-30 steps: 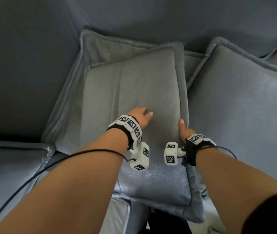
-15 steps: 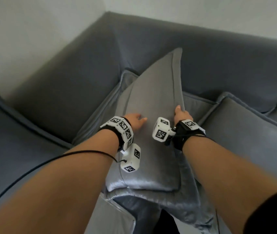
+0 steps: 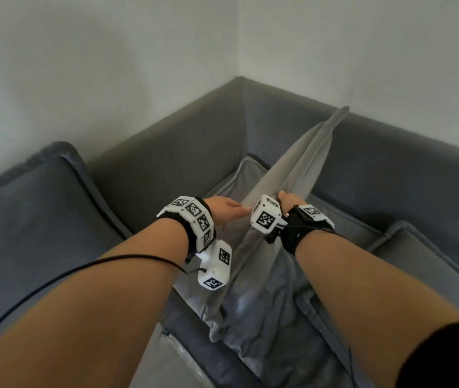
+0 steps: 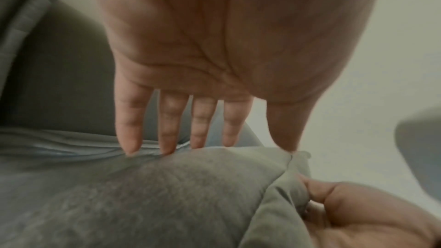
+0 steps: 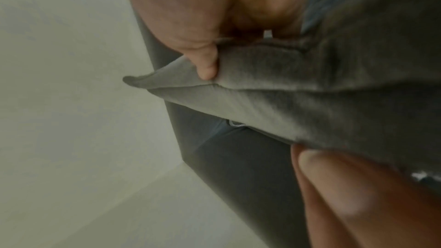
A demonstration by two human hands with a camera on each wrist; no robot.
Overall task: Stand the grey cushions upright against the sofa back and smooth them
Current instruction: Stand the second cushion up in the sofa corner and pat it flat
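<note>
grey sofa (image 3: 166, 152); right hand (image 3: 288, 198) pinches tilted cushion (image 3: 295, 175) edge; left hand (image 3: 224, 208) fingers (image 4: 167, 125) straight, touching it.

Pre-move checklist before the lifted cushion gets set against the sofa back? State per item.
1. Right hand grips the lifted cushion by its edge: ok, thumb pinches the flange in the right wrist view.
2. Left hand supports the cushion face: ok, straight fingers touch the fabric.
3. Cushion upright: not ok, it is tilted, top corner toward the sofa back.
4. Cushion resting against the back: cannot tell, contact is hidden.
5. Cushion underneath stood up: not ok, it lies flat.
6. Cushion at right stood up: not ok, it lies flat.
</note>
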